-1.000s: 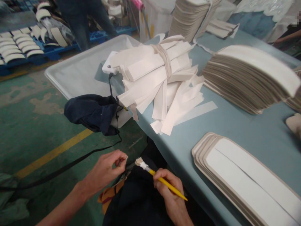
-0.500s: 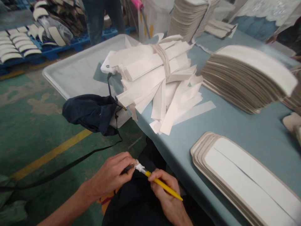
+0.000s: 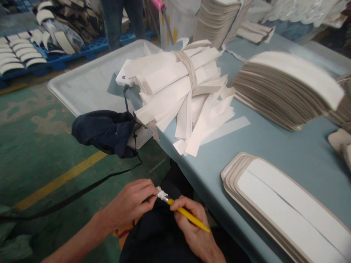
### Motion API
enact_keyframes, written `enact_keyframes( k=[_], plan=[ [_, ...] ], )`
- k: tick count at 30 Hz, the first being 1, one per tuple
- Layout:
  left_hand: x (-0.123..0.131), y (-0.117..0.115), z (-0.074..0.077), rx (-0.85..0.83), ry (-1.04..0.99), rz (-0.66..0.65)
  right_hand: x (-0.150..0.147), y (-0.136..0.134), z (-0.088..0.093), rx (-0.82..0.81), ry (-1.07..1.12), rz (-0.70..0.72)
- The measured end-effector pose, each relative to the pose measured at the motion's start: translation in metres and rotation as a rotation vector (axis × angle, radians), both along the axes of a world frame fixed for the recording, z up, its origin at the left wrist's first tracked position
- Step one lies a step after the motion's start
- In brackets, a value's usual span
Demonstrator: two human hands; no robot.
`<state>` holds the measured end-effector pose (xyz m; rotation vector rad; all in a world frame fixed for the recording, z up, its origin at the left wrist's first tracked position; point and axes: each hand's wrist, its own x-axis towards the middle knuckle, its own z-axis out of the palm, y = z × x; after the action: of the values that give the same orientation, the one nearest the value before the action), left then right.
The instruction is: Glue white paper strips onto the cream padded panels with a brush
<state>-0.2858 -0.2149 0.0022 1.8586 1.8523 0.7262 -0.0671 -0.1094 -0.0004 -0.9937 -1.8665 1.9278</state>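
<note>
In the head view, my right hand (image 3: pixel 196 224) is closed around the yellow handle of a slim tool (image 3: pixel 192 218). Its short metal neck leads to a tip wrapped in crumpled white material (image 3: pixel 162 195); the tip's kind is hidden. My left hand (image 3: pixel 138 199) pinches at the far end of that white wrap, thumb against fingers. What lies between those fingertips is too small to make out. Both hands are low, over my dark-clothed lap, just left of the table edge.
The blue-grey table (image 3: pixel 208 171) carries a tied bundle of white strips (image 3: pixel 170 78), a stack of curved boards (image 3: pixel 285 91) and a stack of long rounded pieces (image 3: pixel 290 208). A dark blue cloth bag (image 3: pixel 102 131) hangs at its corner beside a whitish tray (image 3: pixel 82 86). Someone's legs (image 3: pixel 112 25) stand behind.
My left fingers have shifted slightly at the white-wrapped tip, and the dark gap between thumb and fingers looks smaller. The right hand keeps its hold on the yellow handle. The view has moved a little.
</note>
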Motion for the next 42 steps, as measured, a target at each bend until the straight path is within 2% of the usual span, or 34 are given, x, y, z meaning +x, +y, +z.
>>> enact_keyframes(
  k=[7, 11, 17, 20, 23, 28, 34, 38, 42],
  plan=[
    [0.004, 0.001, 0.001, -0.033, 0.018, -0.011, -0.007, 0.001, 0.004, 0.103, 0.027, 0.045],
    [0.003, 0.000, -0.004, -0.036, -0.017, 0.067, -0.004, -0.003, 0.002, 0.097, 0.041, 0.025],
    [-0.020, -0.015, -0.018, -0.035, -0.032, 0.313, 0.014, -0.004, -0.012, -0.128, 0.081, -0.186],
    [-0.016, -0.017, -0.017, -0.042, -0.078, 0.328, 0.014, -0.004, -0.017, -0.218, 0.112, -0.194],
    [-0.004, -0.014, -0.013, -0.042, -0.134, 0.314, 0.011, -0.005, -0.016, -0.228, 0.114, -0.236],
    [0.004, -0.013, -0.010, -0.053, -0.204, 0.319, 0.009, -0.004, -0.008, -0.191, 0.140, -0.187],
    [0.000, -0.009, -0.004, -0.105, -0.278, 0.407, 0.004, -0.005, -0.007, -0.009, 0.144, -0.100],
    [-0.004, -0.006, 0.001, -0.220, -0.375, 0.442, 0.002, -0.005, -0.010, 0.073, 0.173, -0.039],
    [-0.010, -0.005, 0.000, -0.349, -0.493, 0.440, 0.000, -0.002, -0.003, 0.109, 0.186, 0.045]
  ],
)
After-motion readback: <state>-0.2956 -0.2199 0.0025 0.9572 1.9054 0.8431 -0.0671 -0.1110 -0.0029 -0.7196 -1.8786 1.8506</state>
